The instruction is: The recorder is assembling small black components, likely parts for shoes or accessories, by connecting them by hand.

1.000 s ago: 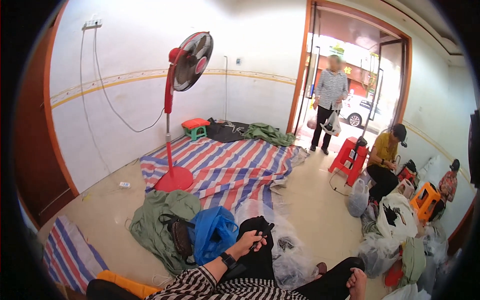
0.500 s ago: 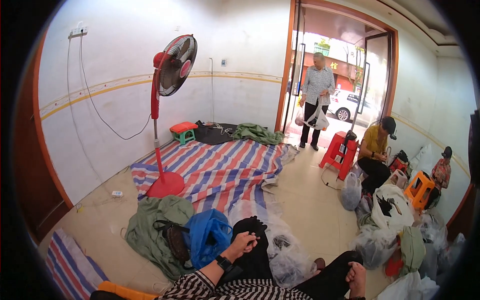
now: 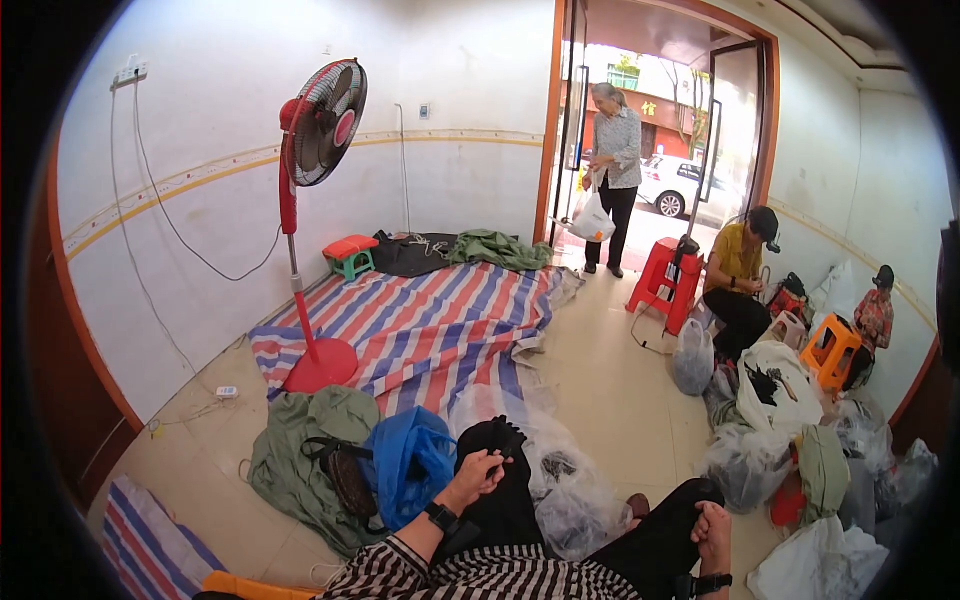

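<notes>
My left hand (image 3: 476,478) is closed above my left thigh, with its fingertips pressed together. Dark strips (image 3: 506,438) lie just beyond them on my knee; whether the fingers pinch one of these is too small to tell. Curled against my right knee, my right hand (image 3: 712,528) is closed too, and its inner side is hidden. Beside my left leg are a blue plastic bag (image 3: 412,465) and a dark brown bag with a strap (image 3: 350,485). A clear plastic bag (image 3: 580,515) with dark contents lies between my legs.
A red standing fan (image 3: 318,365) rises from a striped tarp (image 3: 440,325). Green cloth (image 3: 300,465) lies at left. Filled plastic bags (image 3: 750,475) crowd the right, near two seated people. A red stool (image 3: 660,280) stands before the doorway, where another person (image 3: 615,150) stands.
The person in the doorway has turned to the left, and their white bag now hangs on that side. My view has shifted slightly. Both my hands stay almost where they were.
</notes>
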